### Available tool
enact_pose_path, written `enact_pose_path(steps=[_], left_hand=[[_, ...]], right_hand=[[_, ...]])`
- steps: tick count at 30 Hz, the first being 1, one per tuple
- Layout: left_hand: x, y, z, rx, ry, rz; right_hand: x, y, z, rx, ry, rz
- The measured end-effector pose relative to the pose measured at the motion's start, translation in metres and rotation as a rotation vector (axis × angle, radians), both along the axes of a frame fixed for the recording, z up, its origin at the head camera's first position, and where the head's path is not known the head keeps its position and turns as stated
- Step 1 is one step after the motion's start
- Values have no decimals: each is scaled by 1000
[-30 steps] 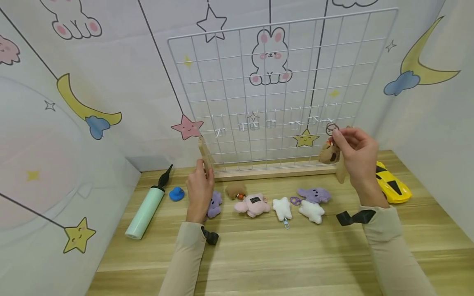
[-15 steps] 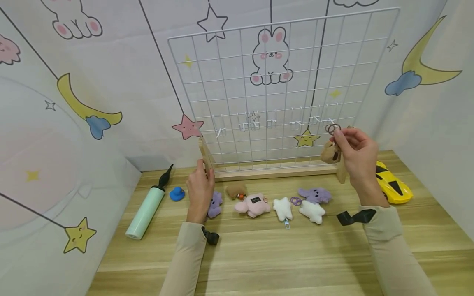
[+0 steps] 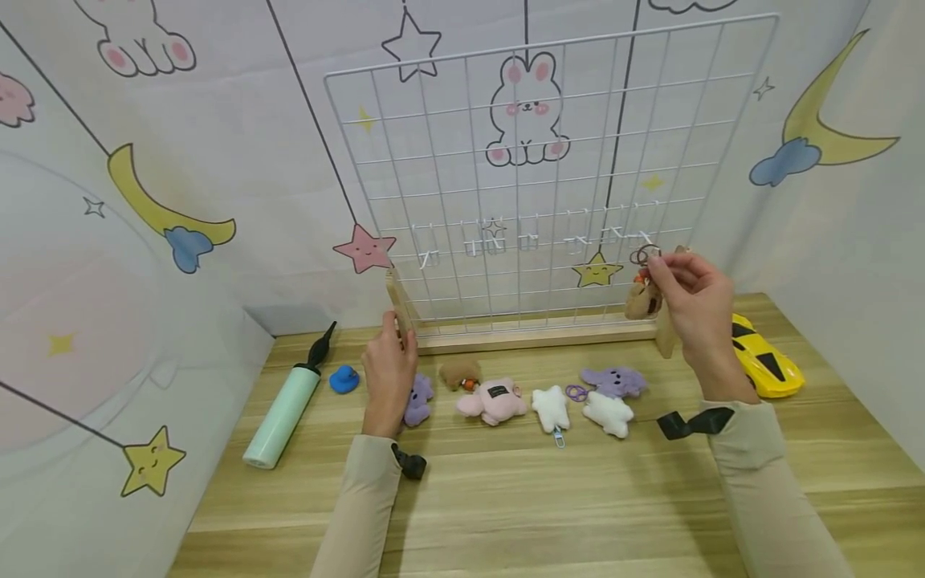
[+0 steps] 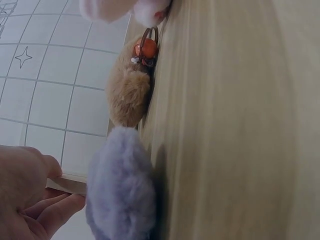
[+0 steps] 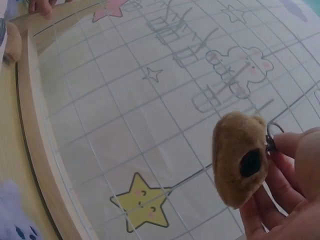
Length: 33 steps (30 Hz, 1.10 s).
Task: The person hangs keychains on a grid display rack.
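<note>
My right hand [image 3: 699, 305] pinches a brown plush keychain [image 3: 640, 302] by its metal ring [image 5: 274, 131] between thumb and fingertips. Below the fingers the plush hangs, an orange bead at its top. In the head view the ring appears just under the rightmost white hook [image 3: 641, 236] on the wire grid [image 3: 535, 189]; whether they touch I cannot tell. My left hand [image 3: 390, 365] grips the left wooden post [image 4: 70, 184] of the grid's stand, thumb on one side and fingers on the other. A purple plush [image 4: 122, 185] lies beside that hand.
Along the stand lie another brown plush [image 3: 459, 373], a pink plush [image 3: 499, 401], two white plushes and a purple elephant plush [image 3: 614, 381]. A green pump [image 3: 285, 413] and blue duck [image 3: 344, 379] lie left, a yellow toy car [image 3: 766, 359] right. Several hooks line the grid.
My right hand has shifted slightly left, and the brown plush keychain has turned a little, showing more of its orange bead. The left hand stays on the post.
</note>
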<state>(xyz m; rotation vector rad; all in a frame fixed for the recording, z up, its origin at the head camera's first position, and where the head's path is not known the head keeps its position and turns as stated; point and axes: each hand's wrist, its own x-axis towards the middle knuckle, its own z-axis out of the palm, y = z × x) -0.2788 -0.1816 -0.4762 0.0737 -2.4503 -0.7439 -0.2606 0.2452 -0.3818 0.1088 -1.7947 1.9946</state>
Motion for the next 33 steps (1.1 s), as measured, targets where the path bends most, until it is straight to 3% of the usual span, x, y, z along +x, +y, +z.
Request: enact_pose_path(steps=[7, 11, 15, 20, 27, 33], left_hand=[[2, -3, -1, -1, -1, 2], [3, -4, -3, 2, 3, 2], [2, -5, -5, -2, 12, 2], [3, -3, -5, -11, -1, -5], [2, 0, -2, 0, -21, -15], [1, -3, 0, -13, -16, -6]], right_hand=[[-2, -2, -1, 191, -32, -128], [-3, -3, -3, 228, 32, -186], [-1, -4, -8, 200, 159, -196], [14, -7, -23, 241, 302, -115], [41, -7, -47, 394, 278, 16], [44, -2, -65, 542, 211, 161]])
